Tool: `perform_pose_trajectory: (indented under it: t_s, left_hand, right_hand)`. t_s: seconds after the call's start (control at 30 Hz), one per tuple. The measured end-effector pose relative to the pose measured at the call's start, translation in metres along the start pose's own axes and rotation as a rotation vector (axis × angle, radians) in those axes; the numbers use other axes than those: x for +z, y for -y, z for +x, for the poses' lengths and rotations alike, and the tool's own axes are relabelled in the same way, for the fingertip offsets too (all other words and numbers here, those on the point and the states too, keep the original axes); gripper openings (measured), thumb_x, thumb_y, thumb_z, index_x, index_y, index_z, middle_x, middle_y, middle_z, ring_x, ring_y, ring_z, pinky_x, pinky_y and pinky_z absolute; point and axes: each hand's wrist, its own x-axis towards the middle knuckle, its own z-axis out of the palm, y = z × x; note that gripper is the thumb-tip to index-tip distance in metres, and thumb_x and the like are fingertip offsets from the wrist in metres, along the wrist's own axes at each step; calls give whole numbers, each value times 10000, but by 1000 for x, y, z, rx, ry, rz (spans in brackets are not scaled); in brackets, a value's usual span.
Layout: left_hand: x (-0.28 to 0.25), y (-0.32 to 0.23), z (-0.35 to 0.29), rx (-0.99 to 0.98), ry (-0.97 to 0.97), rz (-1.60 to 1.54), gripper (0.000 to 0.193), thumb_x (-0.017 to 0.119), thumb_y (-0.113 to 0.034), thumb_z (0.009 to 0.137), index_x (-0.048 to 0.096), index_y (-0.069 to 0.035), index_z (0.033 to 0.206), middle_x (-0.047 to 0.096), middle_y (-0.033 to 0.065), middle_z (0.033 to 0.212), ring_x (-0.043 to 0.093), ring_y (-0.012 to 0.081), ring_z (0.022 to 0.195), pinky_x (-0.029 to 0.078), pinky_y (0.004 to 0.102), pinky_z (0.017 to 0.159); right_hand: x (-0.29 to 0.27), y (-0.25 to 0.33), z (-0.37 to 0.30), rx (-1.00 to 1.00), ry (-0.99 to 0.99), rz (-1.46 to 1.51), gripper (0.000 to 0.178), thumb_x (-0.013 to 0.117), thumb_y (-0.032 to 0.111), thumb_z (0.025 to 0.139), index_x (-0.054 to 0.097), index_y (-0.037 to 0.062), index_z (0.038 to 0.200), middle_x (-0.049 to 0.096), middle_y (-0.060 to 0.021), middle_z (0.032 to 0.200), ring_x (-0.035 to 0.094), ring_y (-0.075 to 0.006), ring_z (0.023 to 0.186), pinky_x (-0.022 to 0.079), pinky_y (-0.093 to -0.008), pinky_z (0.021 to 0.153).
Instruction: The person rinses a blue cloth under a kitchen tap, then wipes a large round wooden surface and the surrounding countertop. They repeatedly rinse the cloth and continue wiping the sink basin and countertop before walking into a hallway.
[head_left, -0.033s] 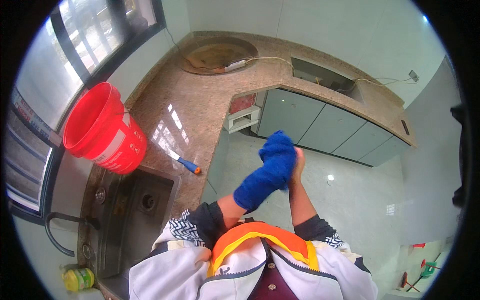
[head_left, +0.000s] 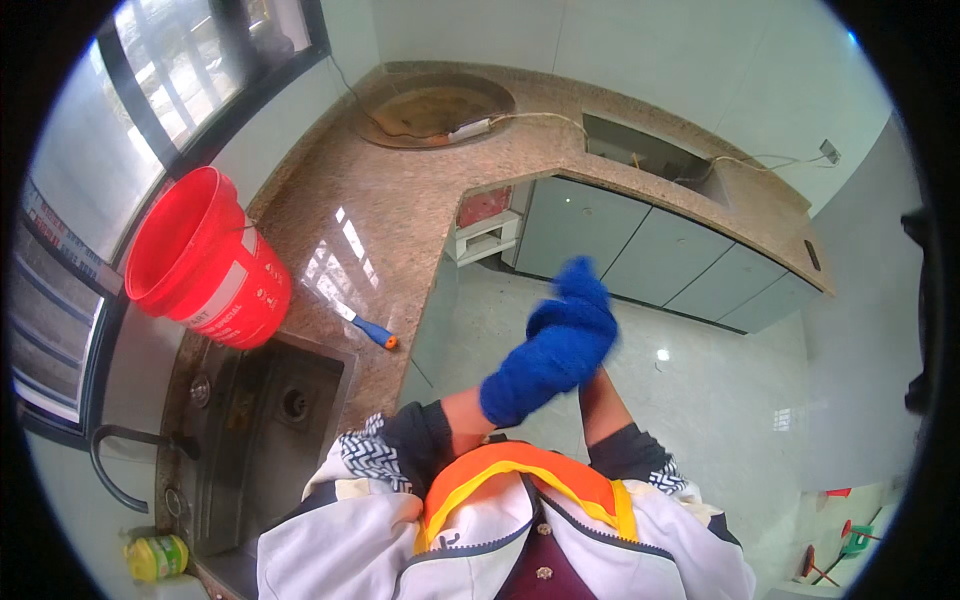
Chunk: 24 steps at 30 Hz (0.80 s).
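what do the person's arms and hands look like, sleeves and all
Whitish sleeves carry black-and-white patterned bands and end in dark cuffs. A fuzzy blue covering hides the left hand. The right hand is hidden behind it.

On the left, sink (head_left: 265, 450) set into the counter (head_left: 410, 185), with faucet (head_left: 186, 446) at its window side, jar (head_left: 158, 558) beside its near end, and bucket (head_left: 235, 295) just beyond, next to the window (head_left: 185, 90); scraper (head_left: 368, 328) lying on the counter, right of the bucket. In the far corner, disc (head_left: 437, 103) on the counter, power strip (head_left: 472, 129) at its right edge, and cabinets (head_left: 660, 250) under the far stretch. Before the body, over the floor (head_left: 700, 400), cloth (head_left: 555, 345) around the left arm's end, right forearm (head_left: 603, 408) partly behind it.
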Motion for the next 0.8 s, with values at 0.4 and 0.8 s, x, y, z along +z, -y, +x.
perform_pose_trajectory:
  t_s: [0.4,0.8]
  left_hand:
    - [58,100,111,-330,-200,-222,260,534,-285,872,608,-81,730,543,86,800,513,274,857,356,456,699]
    - [42,294,219,-743,-328,-1019,382,530,-325,937,511,-14,1158,565,125,1056,537,202,1007,432,336,880]
  right_hand:
    - [-23,-26,90,-350,453,-94,289,570,289,878,561,92,1090,567,-72,899,508,-188,737,410,-320,635]
    - [71,-25,314,-337,358,-203,412,595,361,842,546,140,1187,574,-95,998,510,-246,887,411,-359,762]
